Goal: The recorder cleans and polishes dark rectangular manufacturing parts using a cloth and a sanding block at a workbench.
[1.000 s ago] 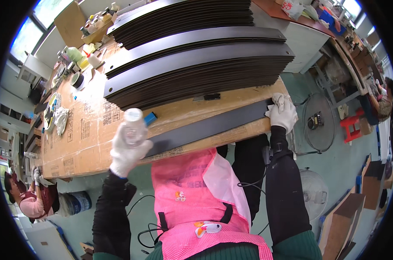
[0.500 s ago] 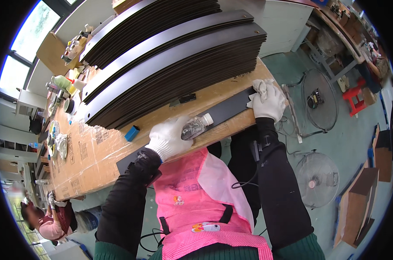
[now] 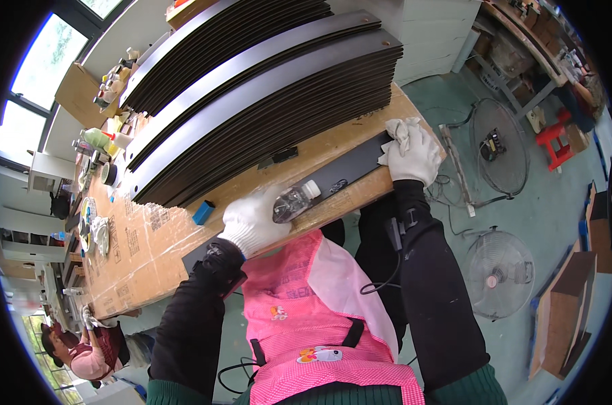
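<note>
A long dark grey board (image 3: 357, 160) lies flat along the near edge of the table. Over its middle, my left hand (image 3: 250, 219), in a white knit glove, is closed round a clear plastic bottle (image 3: 291, 204). The bottle tilts with its white cap towards the right. Just beyond the cap, a small patch of shiny wet liquid (image 3: 338, 185) shows on the board. My right hand (image 3: 416, 160), also gloved in white, grips a crumpled white cloth (image 3: 403, 132) at the board's right end. Its fingers are partly covered by the cloth.
Tall stacks of similar dark boards (image 3: 272, 111) stand just behind on the cardboard-covered table (image 3: 140, 253). A small blue block (image 3: 203, 212) sits near my left hand. Bottles (image 3: 96, 138) crowd the far left. Floor fans (image 3: 498, 273) stand at right; another person (image 3: 93, 351) works at lower left.
My left hand and the bottle have shifted slightly left. A wet patch now shows on the board beside the cap. My right hand stays at the board's right end with the cloth.
</note>
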Demonstrator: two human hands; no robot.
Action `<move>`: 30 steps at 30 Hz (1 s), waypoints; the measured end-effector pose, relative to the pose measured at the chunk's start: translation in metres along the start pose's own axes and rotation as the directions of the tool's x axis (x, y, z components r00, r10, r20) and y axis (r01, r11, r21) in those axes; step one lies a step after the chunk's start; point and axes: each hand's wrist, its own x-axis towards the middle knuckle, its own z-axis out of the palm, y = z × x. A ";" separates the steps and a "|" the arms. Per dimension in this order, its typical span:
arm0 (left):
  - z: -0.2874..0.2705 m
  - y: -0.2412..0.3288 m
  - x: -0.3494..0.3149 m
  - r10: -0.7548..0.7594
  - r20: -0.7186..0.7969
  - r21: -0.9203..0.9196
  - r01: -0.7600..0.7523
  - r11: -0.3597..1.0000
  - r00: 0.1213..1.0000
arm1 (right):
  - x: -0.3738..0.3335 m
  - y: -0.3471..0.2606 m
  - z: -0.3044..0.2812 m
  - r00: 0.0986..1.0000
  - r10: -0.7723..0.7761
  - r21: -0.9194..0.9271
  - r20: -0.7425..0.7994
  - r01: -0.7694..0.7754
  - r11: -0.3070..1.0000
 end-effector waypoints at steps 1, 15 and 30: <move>-0.002 -0.001 -0.002 0.000 0.002 0.001 0.000 1.000 1.000 | 0.000 0.002 0.001 1.000 0.010 0.002 0.017 -0.010 1.000; 0.000 -0.019 -0.019 -0.104 -0.030 -0.074 0.101 0.992 0.994 | 0.000 0.006 0.009 0.998 -0.026 -0.076 -0.066 0.021 0.997; 0.011 -0.157 -0.136 -0.605 -0.573 -0.795 -0.195 0.575 0.552 | 0.013 0.008 0.002 0.998 -0.054 -0.256 -0.034 0.043 0.966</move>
